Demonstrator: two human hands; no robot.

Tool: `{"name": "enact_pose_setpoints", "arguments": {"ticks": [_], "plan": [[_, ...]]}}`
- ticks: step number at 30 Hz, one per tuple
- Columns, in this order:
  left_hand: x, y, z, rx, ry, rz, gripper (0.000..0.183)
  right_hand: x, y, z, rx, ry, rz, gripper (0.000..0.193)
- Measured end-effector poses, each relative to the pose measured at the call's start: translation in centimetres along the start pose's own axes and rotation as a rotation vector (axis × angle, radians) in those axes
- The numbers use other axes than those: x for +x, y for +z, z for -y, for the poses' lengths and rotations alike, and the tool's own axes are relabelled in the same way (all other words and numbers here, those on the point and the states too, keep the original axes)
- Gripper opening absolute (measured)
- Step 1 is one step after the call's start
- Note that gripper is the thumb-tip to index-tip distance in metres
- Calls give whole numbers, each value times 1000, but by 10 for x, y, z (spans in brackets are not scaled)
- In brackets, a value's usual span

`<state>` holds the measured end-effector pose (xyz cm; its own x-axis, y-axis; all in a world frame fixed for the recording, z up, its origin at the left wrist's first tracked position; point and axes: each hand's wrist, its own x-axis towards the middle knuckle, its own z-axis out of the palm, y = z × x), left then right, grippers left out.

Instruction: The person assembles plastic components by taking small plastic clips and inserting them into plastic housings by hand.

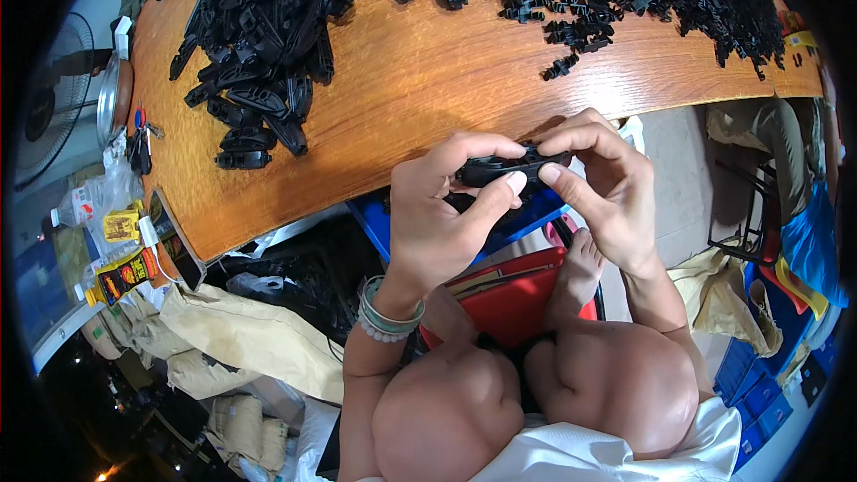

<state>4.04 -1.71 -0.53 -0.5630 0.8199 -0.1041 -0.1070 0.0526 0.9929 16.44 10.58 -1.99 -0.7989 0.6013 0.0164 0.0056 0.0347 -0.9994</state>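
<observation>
Between my two hands, just off the table's front edge, is a black elongated plastic part (485, 171). My left hand (444, 205) pinches its left end between thumb and fingers. The thumb and fingers of my right hand (607, 180) close on its right end, where a smaller black piece may sit; my fingers cover too much to tell. Below my hands, a blue tray (507, 241) shows partly, with some black parts in it. Across the table, long black plastic parts (259, 45) lie heaped at the left, and small black clips (661, 0) lie heaped at the right.
The wooden table (402, 80) curves across the top. Keys and scissors (140, 145) are at its left edge, near plastic bags (89, 201) and a fan (54, 89). A red container (500, 303) stands between my legs. Sacks (250, 330) lie lower left; blue bins (754, 406) stand lower right.
</observation>
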Motion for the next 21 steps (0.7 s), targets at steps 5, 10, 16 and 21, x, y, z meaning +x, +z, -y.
{"name": "enact_pose_setpoints", "arguments": {"ticks": [5, 10, 16, 21], "plan": [[37, -29, -8, 512, 301, 31, 18, -2, -7, 1, -102, -1, 216, 22], [110, -25, -6, 1031, 607, -156, 15, 23, -6, 1, -475, -334, -114, 21], [107, -17, -4, 1353, 461, -233, 14, 59, -20, -14, -749, -668, -200, 22], [53, -22, -4, 605, 223, -269, 22, 39, -11, 0, 363, -95, -116, 21]]}}
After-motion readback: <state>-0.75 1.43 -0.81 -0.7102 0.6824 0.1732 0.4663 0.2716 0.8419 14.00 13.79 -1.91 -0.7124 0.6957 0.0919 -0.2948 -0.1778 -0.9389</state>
